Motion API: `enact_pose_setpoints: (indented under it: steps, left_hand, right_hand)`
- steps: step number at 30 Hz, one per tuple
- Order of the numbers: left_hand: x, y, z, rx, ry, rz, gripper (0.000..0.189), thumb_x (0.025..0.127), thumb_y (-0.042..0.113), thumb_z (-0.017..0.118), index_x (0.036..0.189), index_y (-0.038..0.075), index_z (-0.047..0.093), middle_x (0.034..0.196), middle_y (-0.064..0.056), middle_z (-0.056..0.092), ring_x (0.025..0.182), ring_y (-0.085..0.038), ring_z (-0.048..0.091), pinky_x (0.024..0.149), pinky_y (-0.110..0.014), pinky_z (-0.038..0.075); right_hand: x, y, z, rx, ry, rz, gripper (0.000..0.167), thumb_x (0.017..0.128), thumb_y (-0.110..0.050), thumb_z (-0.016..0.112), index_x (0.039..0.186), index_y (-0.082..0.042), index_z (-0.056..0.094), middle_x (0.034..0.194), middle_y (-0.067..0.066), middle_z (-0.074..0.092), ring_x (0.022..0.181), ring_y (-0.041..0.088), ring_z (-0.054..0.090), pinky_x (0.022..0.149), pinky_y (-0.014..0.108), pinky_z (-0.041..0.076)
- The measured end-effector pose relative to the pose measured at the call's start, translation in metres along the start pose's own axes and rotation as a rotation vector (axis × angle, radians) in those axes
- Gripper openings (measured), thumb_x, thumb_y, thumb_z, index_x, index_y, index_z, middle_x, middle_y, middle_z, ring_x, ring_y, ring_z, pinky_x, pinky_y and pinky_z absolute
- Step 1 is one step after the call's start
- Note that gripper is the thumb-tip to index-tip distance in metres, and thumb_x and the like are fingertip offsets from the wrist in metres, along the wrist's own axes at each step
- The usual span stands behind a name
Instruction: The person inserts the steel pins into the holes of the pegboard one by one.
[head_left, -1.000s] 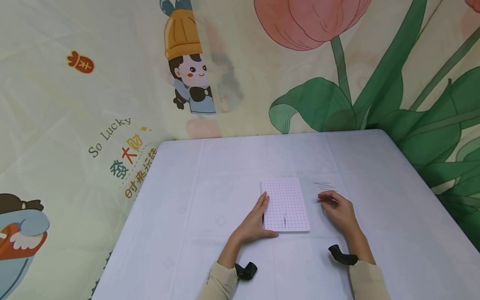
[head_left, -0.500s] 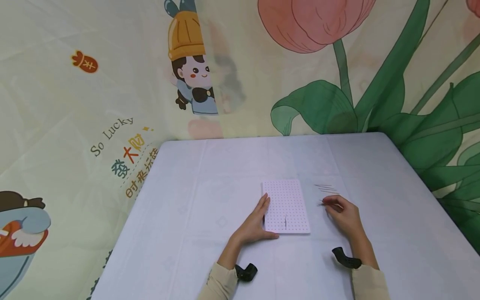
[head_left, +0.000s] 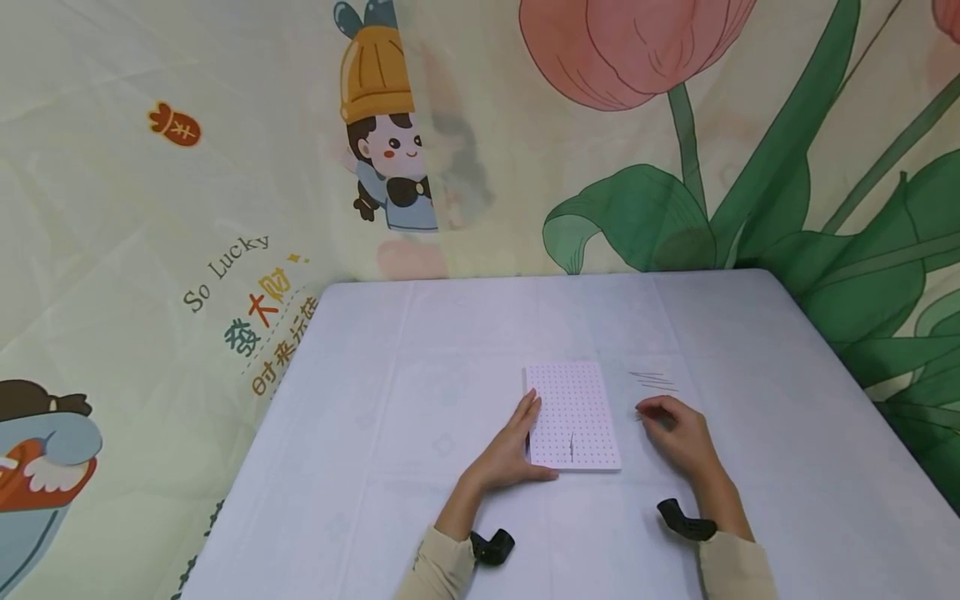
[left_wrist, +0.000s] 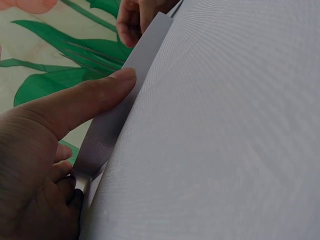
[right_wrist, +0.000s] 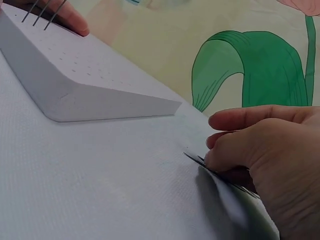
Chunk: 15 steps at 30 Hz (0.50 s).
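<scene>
A white board with rows of small holes (head_left: 573, 400) lies on the table. Several thin metal needles (right_wrist: 46, 19) stand upright in it near its front edge. My left hand (head_left: 504, 454) grips the board's near left corner, thumb along the front side and fingers against the left side. To the right of the board, my right hand (head_left: 678, 437) is low over the table, its thumb and forefinger pinching at a thin dark needle (right_wrist: 225, 178). In the right wrist view another needle seems to lie close beside it; the fingers hide part of both.
Several loose needles (head_left: 652, 381) lie on the white-covered table (head_left: 420, 358) just beyond the right hand. Black wrist cameras (head_left: 492, 547) sit on both wrists. Behind the table hangs a printed cloth (head_left: 487, 150) with flowers and cartoon figures.
My right hand shifted slightly right and toward me, then back left, its fingertips staying near the needles. The left hand still holds the board. The head view has tilted a little.
</scene>
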<state>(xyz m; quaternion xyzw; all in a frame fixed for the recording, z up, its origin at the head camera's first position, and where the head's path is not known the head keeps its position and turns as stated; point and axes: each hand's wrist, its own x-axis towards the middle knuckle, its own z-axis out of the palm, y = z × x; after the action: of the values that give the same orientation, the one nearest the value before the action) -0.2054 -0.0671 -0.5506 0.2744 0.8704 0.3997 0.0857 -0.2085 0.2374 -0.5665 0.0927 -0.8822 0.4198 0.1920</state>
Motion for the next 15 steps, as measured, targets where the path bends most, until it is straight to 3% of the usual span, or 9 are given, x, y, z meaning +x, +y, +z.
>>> enact_pose_setpoints:
  steps: [5, 15]
  left_hand:
    - [0.0003, -0.0011, 0.0014, 0.016, -0.003, 0.001, 0.116, 0.064, 0.039, 0.083, 0.148, 0.005, 0.010, 0.155, -0.003, -0.002, 0.139, -0.018, 0.004, 0.110, -0.034, 0.017]
    - [-0.0001, -0.0013, 0.0013, 0.030, 0.004, 0.003, 0.117, 0.064, 0.041, 0.083, 0.148, 0.005, 0.010, 0.155, -0.003, -0.001, 0.139, -0.019, 0.005, 0.109, -0.036, 0.019]
  right_hand:
    - [0.0003, 0.0004, 0.0013, -0.053, -0.009, -0.060, 0.029, 0.071, 0.013, 0.068, 0.089, -0.010, 0.066, 0.089, 0.002, 0.063, 0.082, 0.013, 0.056, 0.073, 0.012, 0.040]
    - [0.0013, -0.0033, 0.0024, -0.108, -0.011, -0.072, 0.025, 0.072, 0.010, 0.071, 0.087, -0.010, 0.067, 0.086, 0.002, 0.063, 0.079, 0.014, 0.057, 0.068, 0.018, 0.043]
